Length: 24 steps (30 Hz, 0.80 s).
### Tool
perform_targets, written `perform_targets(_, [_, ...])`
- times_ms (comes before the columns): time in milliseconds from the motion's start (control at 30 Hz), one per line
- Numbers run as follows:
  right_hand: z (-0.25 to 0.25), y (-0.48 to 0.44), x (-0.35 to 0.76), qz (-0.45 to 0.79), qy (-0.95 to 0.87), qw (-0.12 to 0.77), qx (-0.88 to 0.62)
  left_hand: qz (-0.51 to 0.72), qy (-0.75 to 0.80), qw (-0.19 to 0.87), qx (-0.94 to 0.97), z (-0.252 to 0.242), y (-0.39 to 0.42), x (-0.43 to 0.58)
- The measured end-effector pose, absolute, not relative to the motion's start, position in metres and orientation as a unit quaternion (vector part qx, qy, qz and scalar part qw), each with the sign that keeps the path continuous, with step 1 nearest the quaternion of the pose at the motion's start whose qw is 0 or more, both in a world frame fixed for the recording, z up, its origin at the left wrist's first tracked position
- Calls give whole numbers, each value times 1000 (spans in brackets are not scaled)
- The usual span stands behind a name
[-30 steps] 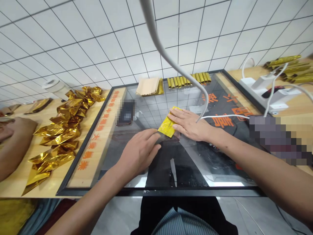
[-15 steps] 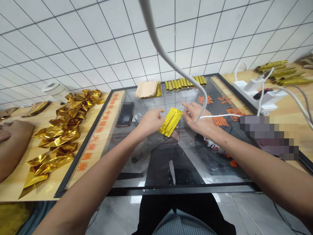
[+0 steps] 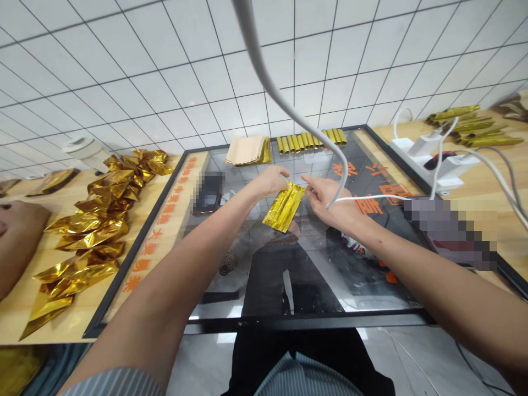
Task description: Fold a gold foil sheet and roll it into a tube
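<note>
A gold foil paper sheet (image 3: 284, 208) lies aslant on the glass top, with raised lengthwise creases. My left hand (image 3: 268, 181) is over its upper left corner, fingers bent but apart, the fingertips touching or just above the foil. My right hand (image 3: 325, 198) is beside the sheet's right edge, index finger stretched out and the other fingers loosely curved. Whether its thumb touches the foil I cannot tell. Beyond my hands are a stack of backed foil sheets (image 3: 246, 150) and a row of rolled gold foil tubes (image 3: 299, 143).
Folded gold foil pieces (image 3: 93, 220) pile up at left, near another person's arm (image 3: 20, 242). A phone (image 3: 209, 192) lies on the glass. A white cable (image 3: 284, 104) hangs in front of my right hand. A power strip (image 3: 429, 162) and more foil tubes (image 3: 474, 129) sit at right.
My left hand has moved up and slightly right, from the sheet's left edge to its top corner. The sheet has shifted slightly left in view. My right hand stays beside it.
</note>
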State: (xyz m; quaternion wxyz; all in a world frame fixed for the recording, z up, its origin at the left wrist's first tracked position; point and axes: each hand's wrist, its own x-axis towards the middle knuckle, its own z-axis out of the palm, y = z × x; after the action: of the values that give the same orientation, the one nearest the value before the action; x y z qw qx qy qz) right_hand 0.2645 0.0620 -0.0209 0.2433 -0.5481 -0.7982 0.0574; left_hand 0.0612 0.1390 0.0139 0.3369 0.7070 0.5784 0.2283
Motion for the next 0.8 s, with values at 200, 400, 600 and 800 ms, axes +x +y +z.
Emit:
perform_targets(200, [-24, 63, 267, 66, -803, 267, -530, 220, 593, 346, 693, 9, 134, 54])
perform_targets(400, [-25, 57, 265, 76, -823, 283, -488, 242, 635, 361, 638, 6, 130, 42])
perform_targets(600, [-21, 52, 262, 95, -831, 289, -466, 278, 629, 266, 675, 9, 111, 14])
perform_targets(800, [-12, 48, 261, 112, -829, 271, -477, 265, 404, 141, 864, 3, 60, -14])
